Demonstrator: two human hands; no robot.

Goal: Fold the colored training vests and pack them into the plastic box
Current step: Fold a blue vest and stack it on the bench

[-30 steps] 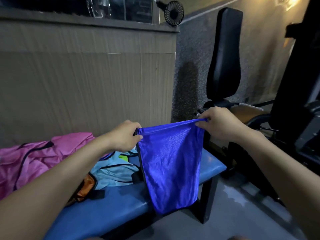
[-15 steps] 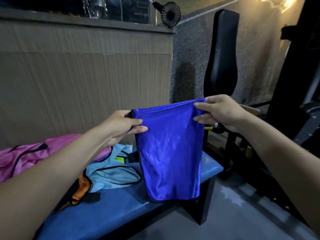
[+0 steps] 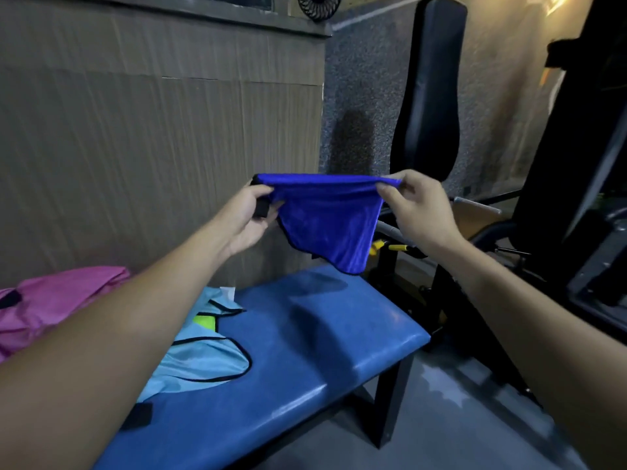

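A royal-blue training vest with black trim hangs folded in the air above the right end of a blue padded bench. My left hand pinches its upper left corner, and my right hand pinches the upper right corner. The fold runs taut between both hands, and the lower edge hangs clear of the bench. A light-blue vest with black trim lies crumpled on the bench under my left forearm. A pink vest lies at the far left. No plastic box is in view.
A brown panelled wall stands right behind the bench. An upright black padded backrest and dark gym machine frames crowd the right side. Grey floor shows beyond the bench's right end. A small black fan sits on the ledge above.
Both hands have lifted the blue vest higher, and it now hangs shorter, its lower edge clear of the bench it draped past before.
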